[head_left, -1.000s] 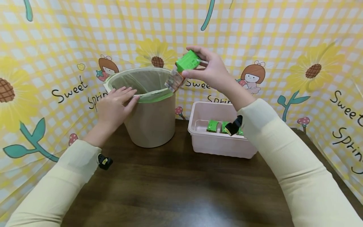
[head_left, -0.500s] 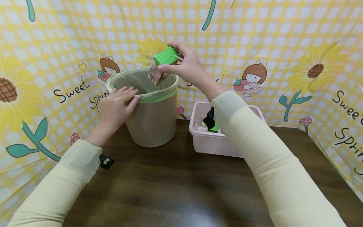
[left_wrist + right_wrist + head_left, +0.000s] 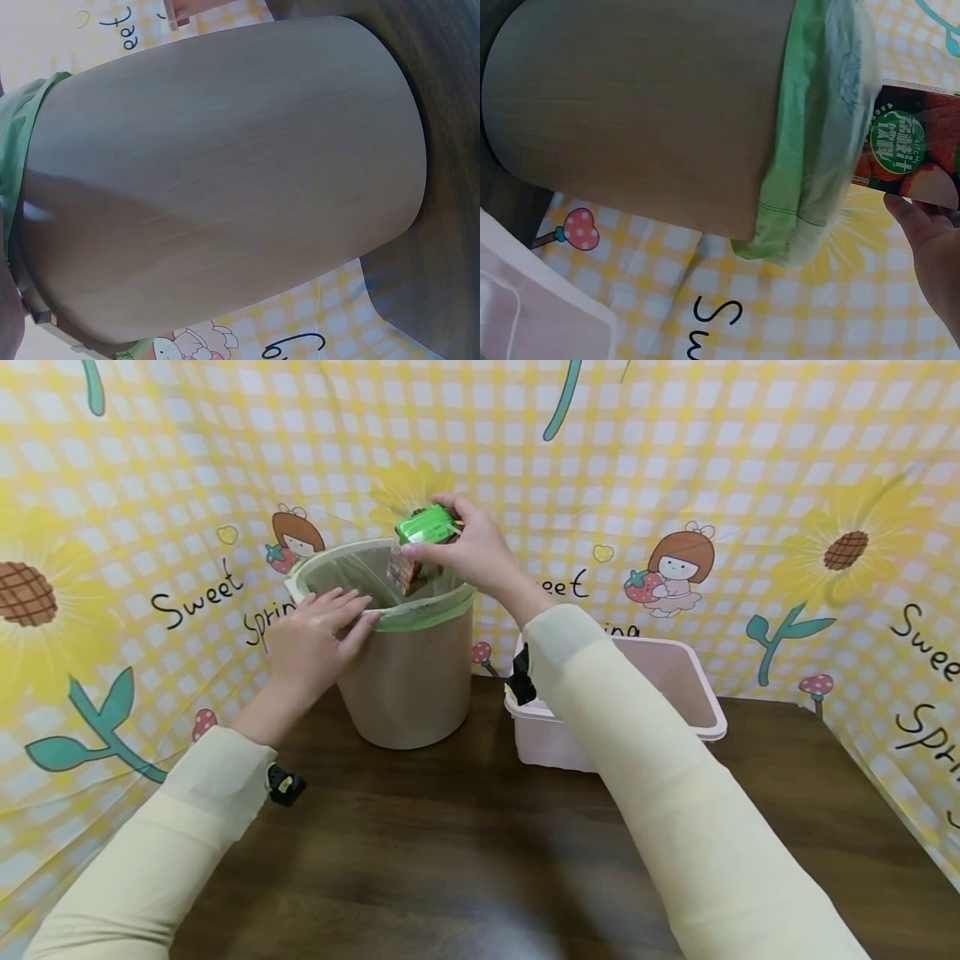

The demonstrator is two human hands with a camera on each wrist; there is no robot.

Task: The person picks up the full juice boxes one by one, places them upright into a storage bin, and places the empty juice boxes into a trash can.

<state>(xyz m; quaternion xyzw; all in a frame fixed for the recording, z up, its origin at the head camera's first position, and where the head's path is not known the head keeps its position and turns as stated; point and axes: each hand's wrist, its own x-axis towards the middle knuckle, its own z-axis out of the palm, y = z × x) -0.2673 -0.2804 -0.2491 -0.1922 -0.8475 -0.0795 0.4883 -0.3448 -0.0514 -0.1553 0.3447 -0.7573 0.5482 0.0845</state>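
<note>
In the head view my right hand (image 3: 483, 556) holds a juice box (image 3: 427, 525) tilted over the mouth of the trash bin (image 3: 408, 681), thumb on the near side. Its green end faces up, and its lower end dips past the far rim line. The right wrist view shows the juice box (image 3: 911, 142) with fruit pictures and a round green label, partly behind the bin liner (image 3: 802, 150). My left hand (image 3: 311, 635) rests on the near left of the bin's rim, fingers stretched over the edge.
A pale pink plastic box (image 3: 543, 739) stands right of the bin, partly hidden by my right sleeve (image 3: 645, 752). Both stand on a dark wooden table (image 3: 420, 860). A yellow checked cloth (image 3: 510, 435) hangs behind and at the sides.
My right hand has carried the juice box leftward from beside the bin to over its mouth, then lowered it a little. My left hand has stayed on the rim.
</note>
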